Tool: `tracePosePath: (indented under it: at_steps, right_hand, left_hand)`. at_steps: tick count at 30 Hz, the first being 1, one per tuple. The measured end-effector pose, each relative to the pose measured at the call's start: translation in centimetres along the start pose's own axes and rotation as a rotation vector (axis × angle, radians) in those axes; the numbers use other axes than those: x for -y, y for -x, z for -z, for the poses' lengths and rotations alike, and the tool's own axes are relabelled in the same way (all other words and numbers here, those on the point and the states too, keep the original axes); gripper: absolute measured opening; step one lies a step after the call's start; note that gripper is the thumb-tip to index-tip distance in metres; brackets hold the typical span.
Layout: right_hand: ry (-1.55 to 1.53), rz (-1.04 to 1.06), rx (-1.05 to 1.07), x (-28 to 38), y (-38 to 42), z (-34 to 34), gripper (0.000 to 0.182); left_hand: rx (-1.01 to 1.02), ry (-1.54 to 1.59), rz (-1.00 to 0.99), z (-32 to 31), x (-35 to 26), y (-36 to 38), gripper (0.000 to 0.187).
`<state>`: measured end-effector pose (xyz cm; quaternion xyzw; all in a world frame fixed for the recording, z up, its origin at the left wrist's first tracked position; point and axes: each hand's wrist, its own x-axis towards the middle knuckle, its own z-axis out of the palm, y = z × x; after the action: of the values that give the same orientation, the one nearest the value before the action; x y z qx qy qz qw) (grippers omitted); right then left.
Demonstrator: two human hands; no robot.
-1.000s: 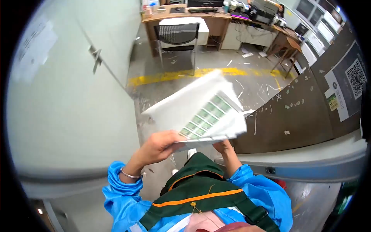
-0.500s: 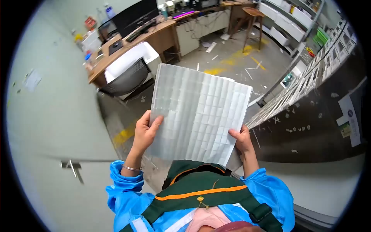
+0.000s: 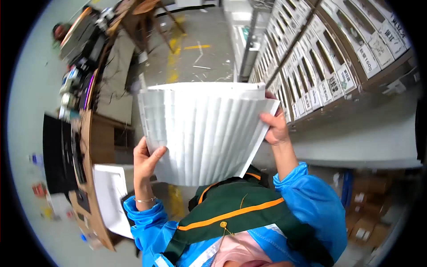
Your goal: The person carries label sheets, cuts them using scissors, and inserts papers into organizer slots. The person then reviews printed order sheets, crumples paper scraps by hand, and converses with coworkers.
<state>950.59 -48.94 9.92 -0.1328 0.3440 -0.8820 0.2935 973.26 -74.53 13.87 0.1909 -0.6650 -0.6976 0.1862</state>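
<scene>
A stack of white sheets [image 3: 200,138], ruled into a grid of small rectangles like label sheets, is held up before my chest. My left hand [image 3: 147,161] grips its left edge, thumb on the front face and fingers behind. On the right edge, near the upper corner, my right hand [image 3: 275,127] pinches the stack with the thumb in front; its other fingers are mostly hidden behind. The sheets bow slightly, and the top edges look uneven, with more than one layer showing.
A rack of labelled white slots [image 3: 320,80] runs along the right. At left stand a wooden desk [image 3: 100,155] with a monitor [image 3: 58,153] and a white-draped chair [image 3: 111,196]. A wooden stool [image 3: 149,11] is farther off. Paper scraps lie on the grey floor [image 3: 209,40].
My view has turned right, bringing the labelled rack closer and shifting the desk left. The sheets stay in both hands; their top now tips away, and my right hand is higher.
</scene>
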Motion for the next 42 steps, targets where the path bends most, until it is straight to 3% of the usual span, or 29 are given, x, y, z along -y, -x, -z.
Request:
tracePosePath:
  at_steps: [4,6,9,10,12,16,19,23,25,28,30,31,34,36,37,40,41,42]
  right_hand:
    - [0.014,0.232,-0.150,0.9,-3.5,0.2,0.065]
    - [-0.026,0.245,-0.142,1.1,-5.6,0.8,0.062]
    - [-0.142,0.264,-0.329,0.6,-9.4,5.6,0.055]
    - [-0.166,0.347,-0.413,0.6,-10.8,7.7,0.051]
    - [-0.155,0.435,-0.793,0.7,-13.0,10.8,0.043]
    - [-0.261,0.524,-1.059,1.0,-15.1,12.2,0.031]
    - [-0.401,0.636,-1.122,-0.8,-15.9,16.8,0.020]
    - [-0.682,0.640,-1.217,-3.2,-15.8,20.8,0.010]
    - [-0.758,0.668,-0.782,-4.8,-15.6,21.3,0.014]
    - [-0.715,0.785,-0.915,-4.4,-16.7,20.1,0.020]
    - [-0.729,0.829,-1.113,-4.0,-17.7,18.0,0.021]
    - [-0.668,0.900,-1.077,-4.2,-18.3,17.6,0.019]
    - [-0.517,0.859,-1.073,-2.9,-19.1,15.2,0.020]
    - [-0.159,0.829,-1.168,-3.7,-18.3,16.4,0.024]
    - [0.073,0.807,-1.247,-4.8,-16.6,20.5,0.025]
    - [0.621,0.858,-1.407,-1.2,-19.1,15.6,0.027]
    - [0.649,0.919,-1.416,0.1,-20.0,13.5,0.027]
    - [0.278,0.952,-1.247,2.2,-20.6,9.3,0.028]
  left_hand:
    - [0.135,-0.072,-0.046,1.0,-0.5,-12.3,0.021]
    - [0.251,-0.118,-0.097,1.5,0.6,-17.8,0.019]
    - [0.316,-0.212,-0.148,1.0,0.7,-25.3,0.018]
    - [0.297,-0.350,-0.219,0.7,0.8,-27.7,0.018]
    - [0.339,-0.758,-0.443,2.1,1.4,-33.6,0.021]
    - [0.485,-1.228,-0.575,1.7,0.1,-40.3,0.029]
    - [0.566,-1.170,-0.591,1.7,2.3,-44.9,0.033]
    - [0.743,-1.097,-0.648,0.9,4.8,-51.3,0.033]
    - [0.838,-1.098,-0.647,0.8,4.0,-54.6,0.031]
    - [0.872,-1.018,-0.808,0.1,1.7,-58.1,0.031]
    - [0.920,-1.007,-0.814,0.1,1.2,-59.9,0.034]
    - [0.936,-1.019,-0.826,0.2,1.2,-60.4,0.034]
    - [0.961,-1.003,-0.902,0.3,1.2,-61.5,0.036]
    - [0.984,-0.959,-0.880,-0.1,1.0,-61.8,0.034]
    - [0.998,-0.974,-0.919,-0.3,0.9,-62.3,0.033]
    - [1.034,-0.927,-1.007,-2.1,0.6,-63.0,0.032]
    - [1.052,-0.927,-1.007,-2.9,0.3,-62.9,0.033]
    - [1.072,-0.930,-0.989,-3.5,0.2,-62.5,0.033]
